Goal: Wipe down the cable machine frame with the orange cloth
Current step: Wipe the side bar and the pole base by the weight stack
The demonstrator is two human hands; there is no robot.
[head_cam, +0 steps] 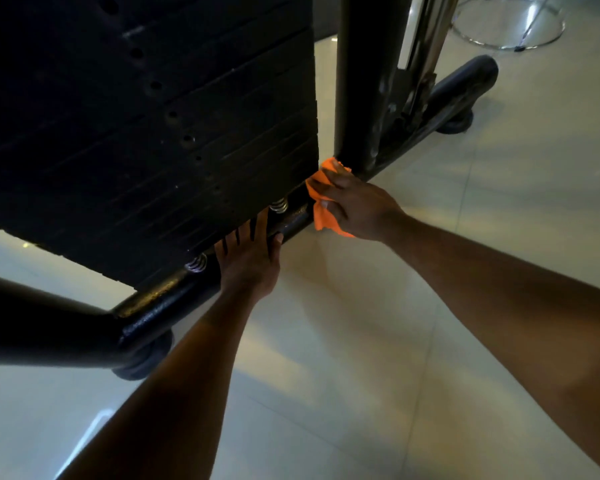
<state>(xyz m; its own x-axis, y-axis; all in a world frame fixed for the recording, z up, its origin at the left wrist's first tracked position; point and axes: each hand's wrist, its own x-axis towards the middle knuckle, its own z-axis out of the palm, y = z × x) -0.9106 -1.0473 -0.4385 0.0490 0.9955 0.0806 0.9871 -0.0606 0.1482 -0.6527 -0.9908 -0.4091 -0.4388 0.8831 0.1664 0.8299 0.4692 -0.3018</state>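
The black cable machine frame (pixel 153 311) runs low across the floor as a round base bar, with a dark upright post (pixel 357 98) rising at the right. My right hand (pixel 355 206) grips the orange cloth (pixel 323 216) and presses it against the base bar where it meets the post. My left hand (pixel 252 258) rests on the base bar, its straight fingers reaching under the weight stack and its thumb on the bar. Part of the cloth is hidden under my right hand.
A black weight stack (pixel 146 133) with a row of pin holes fills the upper left, sitting on two springs (pixel 196 263). Rubber feet (pixel 142 363) hold the frame off the pale tiled floor (pixel 361 375). A chrome ring base (pixel 510 26) stands at the far upper right.
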